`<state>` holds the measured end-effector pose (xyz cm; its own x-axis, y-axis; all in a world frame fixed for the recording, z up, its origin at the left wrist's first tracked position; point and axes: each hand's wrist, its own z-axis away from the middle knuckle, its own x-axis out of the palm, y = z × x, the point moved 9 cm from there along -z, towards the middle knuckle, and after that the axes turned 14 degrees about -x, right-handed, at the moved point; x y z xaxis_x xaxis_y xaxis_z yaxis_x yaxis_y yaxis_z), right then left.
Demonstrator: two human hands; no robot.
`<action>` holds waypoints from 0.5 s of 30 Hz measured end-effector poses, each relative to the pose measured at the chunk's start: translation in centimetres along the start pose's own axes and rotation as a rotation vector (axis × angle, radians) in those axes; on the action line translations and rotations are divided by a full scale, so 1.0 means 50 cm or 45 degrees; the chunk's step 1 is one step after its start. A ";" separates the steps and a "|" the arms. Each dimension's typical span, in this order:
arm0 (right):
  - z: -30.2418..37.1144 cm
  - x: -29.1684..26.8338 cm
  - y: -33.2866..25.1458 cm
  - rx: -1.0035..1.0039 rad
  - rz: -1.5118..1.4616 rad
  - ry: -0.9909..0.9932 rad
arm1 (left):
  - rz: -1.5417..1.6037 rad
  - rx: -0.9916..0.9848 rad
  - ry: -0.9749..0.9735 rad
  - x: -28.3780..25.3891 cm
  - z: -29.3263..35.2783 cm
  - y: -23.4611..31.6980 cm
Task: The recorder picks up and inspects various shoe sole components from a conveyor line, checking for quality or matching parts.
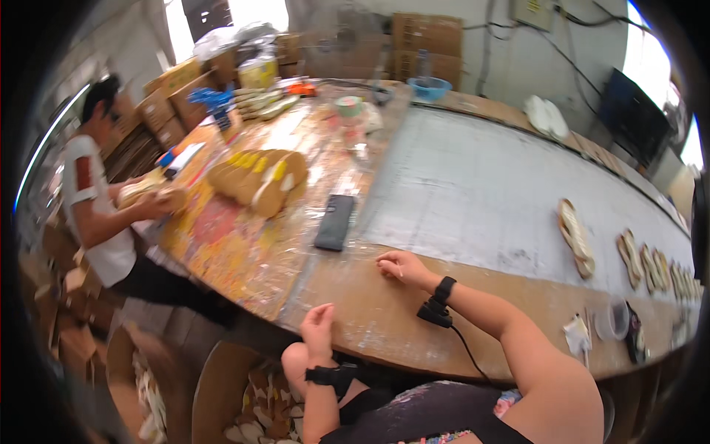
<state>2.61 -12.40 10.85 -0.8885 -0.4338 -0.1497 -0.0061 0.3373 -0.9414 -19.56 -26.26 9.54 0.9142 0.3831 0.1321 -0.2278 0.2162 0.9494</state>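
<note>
My left hand (318,324) is raised just off the near table edge, above my knee, its fingers curled together. My right hand (404,268) rests over the brown tabletop (370,296) beside the grey belt, its fingers bent and closed. Anything in either hand is too small or hidden to make out. Both wrists wear black straps; a black device (434,313) with a cable hangs at the right one. A dark, flat, rectangular pouch or phone (335,223) lies beyond my hands. On the belt (473,185) at the right lies a shoe sole (575,238), with several more soles (630,257) further right.
A fanned pile of tan soles (259,177) lies on the stained table at left, where a person (100,200) holds soles. Cardboard bins (211,385) of sole pieces stand below. A clear cup (611,320) and white tube (577,337) sit at right; a blue bowl (429,89) is far back.
</note>
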 end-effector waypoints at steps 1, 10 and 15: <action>0.045 -0.063 0.004 0.073 0.024 0.148 | -0.021 -0.036 0.024 -0.008 -0.006 -0.008; 0.457 -0.471 -0.087 0.079 0.574 1.135 | -0.264 0.104 0.055 0.003 -0.016 -0.018; 0.479 -0.463 -0.101 0.017 0.904 1.179 | -0.269 0.091 0.176 0.021 -0.006 -0.013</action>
<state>34.19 -24.06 11.82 -0.6856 0.6262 -0.3714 0.6266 0.2479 -0.7388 -18.54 -25.70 8.97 0.8834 0.4564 -0.1066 -0.0082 0.2423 0.9702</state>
